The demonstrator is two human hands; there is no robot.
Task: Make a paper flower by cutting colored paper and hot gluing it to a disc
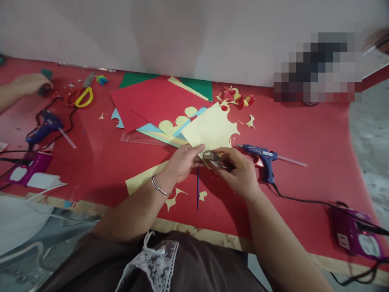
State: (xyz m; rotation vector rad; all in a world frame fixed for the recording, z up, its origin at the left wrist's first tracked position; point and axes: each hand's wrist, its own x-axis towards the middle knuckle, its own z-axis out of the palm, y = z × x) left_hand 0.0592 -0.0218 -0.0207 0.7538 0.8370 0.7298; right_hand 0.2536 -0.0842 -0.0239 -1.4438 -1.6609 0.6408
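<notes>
My left hand (184, 164) grips a pale yellow sheet of paper (209, 126) by its lower corner, thumb on top. Bite-like curved notches run along the sheet's right edge. My right hand (240, 170) is closed around a dark, shiny hand tool (216, 159) that meets the lower corner of the sheet. Its kind is partly hidden by my fingers. Below my hands lie a thin blue stick (198, 188), another pale yellow sheet (141, 178) and small yellow scraps (173, 200).
Red and green sheets (152, 99) and yellow rounded cut-outs (167, 127) lie behind. Curled petal pieces (234, 97) sit back right. Corded glue guns (266, 156) flank me, with purple power blocks (355, 231). Scissors (83, 95) lie left, near another person's hand (33, 84).
</notes>
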